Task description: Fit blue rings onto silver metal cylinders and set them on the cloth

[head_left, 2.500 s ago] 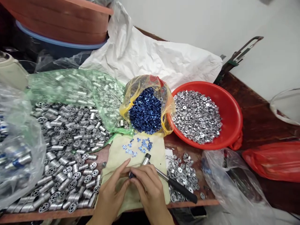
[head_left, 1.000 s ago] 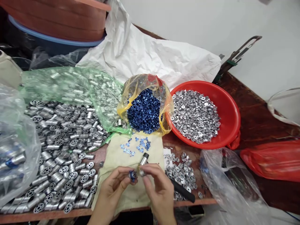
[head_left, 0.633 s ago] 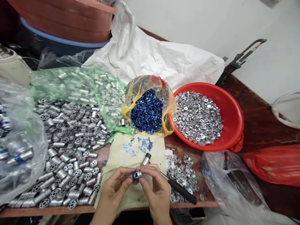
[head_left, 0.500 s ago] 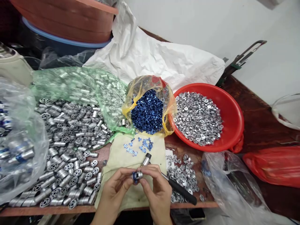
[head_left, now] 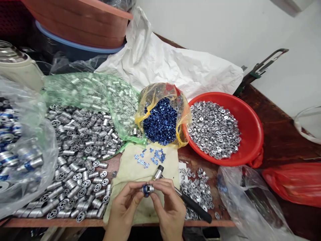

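The left fingers (head_left: 136, 200) clamped the blue-banded end of a small metal cylinder (head_left: 146, 190), the right fingers (head_left: 156, 203) its silver end; it sat between their tips, over the beige cloth (head_left: 136, 173).

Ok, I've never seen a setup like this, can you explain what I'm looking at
There's no machine: a camera on the person's head looks forward and down at their bare hands. The left hand and right hand together hold a blue-and-silver part above a pale cloth. Little blue pieces lie on the cloth. A black-handled hammer reaches from it over loose silver discs. Left of it are heaped silver cylinders; behind it, a yellowish bag of blue parts and, further right, a red basin of metal parts.
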{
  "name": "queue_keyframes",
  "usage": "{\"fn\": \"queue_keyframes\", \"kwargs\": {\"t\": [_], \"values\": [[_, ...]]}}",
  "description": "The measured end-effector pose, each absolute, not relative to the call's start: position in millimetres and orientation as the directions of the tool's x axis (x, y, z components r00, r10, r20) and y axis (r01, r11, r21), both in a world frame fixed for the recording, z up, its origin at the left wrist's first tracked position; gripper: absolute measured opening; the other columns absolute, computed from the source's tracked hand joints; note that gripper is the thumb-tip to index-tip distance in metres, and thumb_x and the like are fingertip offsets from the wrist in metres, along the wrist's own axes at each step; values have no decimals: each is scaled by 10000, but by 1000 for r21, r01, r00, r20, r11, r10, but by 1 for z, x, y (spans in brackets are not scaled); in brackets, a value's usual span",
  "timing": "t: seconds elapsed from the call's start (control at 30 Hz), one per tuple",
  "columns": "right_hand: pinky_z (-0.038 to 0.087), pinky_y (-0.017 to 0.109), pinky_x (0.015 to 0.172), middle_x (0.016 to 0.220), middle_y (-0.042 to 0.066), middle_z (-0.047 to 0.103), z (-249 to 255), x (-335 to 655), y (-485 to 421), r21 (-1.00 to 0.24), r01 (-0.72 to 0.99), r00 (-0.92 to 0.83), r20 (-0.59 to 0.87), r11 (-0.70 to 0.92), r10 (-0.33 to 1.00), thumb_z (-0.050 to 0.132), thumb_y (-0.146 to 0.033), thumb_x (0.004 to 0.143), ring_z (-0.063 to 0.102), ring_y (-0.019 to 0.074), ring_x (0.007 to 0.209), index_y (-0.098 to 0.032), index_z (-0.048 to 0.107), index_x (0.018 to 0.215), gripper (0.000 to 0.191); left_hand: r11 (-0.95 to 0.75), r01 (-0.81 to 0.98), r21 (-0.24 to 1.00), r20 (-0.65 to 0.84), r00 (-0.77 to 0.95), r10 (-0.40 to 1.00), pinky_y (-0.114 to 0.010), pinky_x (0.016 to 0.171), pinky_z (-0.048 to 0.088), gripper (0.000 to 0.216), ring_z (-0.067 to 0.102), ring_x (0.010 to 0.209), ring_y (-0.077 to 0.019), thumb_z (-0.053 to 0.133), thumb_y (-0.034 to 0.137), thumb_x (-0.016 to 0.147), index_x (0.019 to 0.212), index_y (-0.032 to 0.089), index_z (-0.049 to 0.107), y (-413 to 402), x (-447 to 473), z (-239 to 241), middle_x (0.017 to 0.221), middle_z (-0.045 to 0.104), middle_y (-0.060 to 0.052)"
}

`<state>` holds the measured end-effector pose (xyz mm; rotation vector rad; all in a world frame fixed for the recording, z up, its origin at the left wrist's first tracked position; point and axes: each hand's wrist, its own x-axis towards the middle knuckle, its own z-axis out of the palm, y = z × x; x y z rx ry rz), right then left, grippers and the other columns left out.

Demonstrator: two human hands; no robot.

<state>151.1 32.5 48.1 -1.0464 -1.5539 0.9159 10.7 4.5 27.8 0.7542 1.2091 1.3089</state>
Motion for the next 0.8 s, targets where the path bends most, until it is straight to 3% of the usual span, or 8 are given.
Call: {"fn": "queue_keyframes", "kwargs": {"t": [0.23,0.3,0.37,0.47,0.57,0.67,0.73,0.8], "values": [[548,395,891,1048,46,766,56,158,35,-901,224,-223,323,370,920,640,-105,934,669,218,1006,-312,716,1152,310,64,-143,988,-90,-187,978,-297,867,615,167,770,974,-240,660,312,924,1023,231,768,2,8,27,1027,817,-68],[542,401,918,1055,61,756,60,159,36,-916,219,-256,278,336,926,646,-163,946,663,227,1034,-294,728,1124,236,21,-70,997,-34,-189,981,-305,855,614,166,767,961,-245,652,294,927,1022,231,773,3,5,27,1001,812,-70],[573,369,848,1008,67,724,61,159,36,-977,130,-217,138,169,966,665,-305,947,670,222,968,-261,715,1072,142,-39,-11,999,37,-189,981,-319,851,610,156,756,955,-246,649,266,924,1011,238,775,4,3,27,978,800,-70],[579,293,597,947,56,651,60,157,34,-970,-86,-351,-183,-226,918,639,-561,910,632,175,714,-232,665,1088,375,-163,58,985,170,-165,971,-342,901,586,165,706,1059,-252,659,223,914,1012,287,775,5,1,26,1001,804,-58],[523,276,499,921,58,621,59,156,32,-917,-149,-523,-244,-370,817,620,-686,858,560,150,606,-211,683,1092,533,-271,47,961,274,-62,960,-374,999,546,222,637,1220,-254,663,203,915,1037,353,772,4,-1,26,1070,825,-20],[526,284,594,889,44,611,60,156,32,-984,-80,-418,-115,-162,901,678,-623,845,575,171,697,-215,687,1009,440,-182,-13,983,181,-52,982,-379,1070,498,275,587,1312,-254,638,232,934,1151,367,740,2,-2,34,1236,777,-20],[525,298,685,879,33,610,62,156,33,-991,115,-332,26,68,943,723,-453,855,582,187,771,-222,674,1000,277,24,-122,992,-40,-129,991,-349,1041,514,315,637,1249,-254,632,315,941,1250,345,690,1,-3,41,1313,731,-43],[513,298,718,896,29,617,63,157,33,-911,318,-310,164,265,936,729,-256,839,582,191,802,-231,660,1060,232,231,-271,935,-272,-125,954,-309,946,556,323,713,1095,-243,638,417,932,1230,303,692,1,-4,47,1202,762,-56]]}}
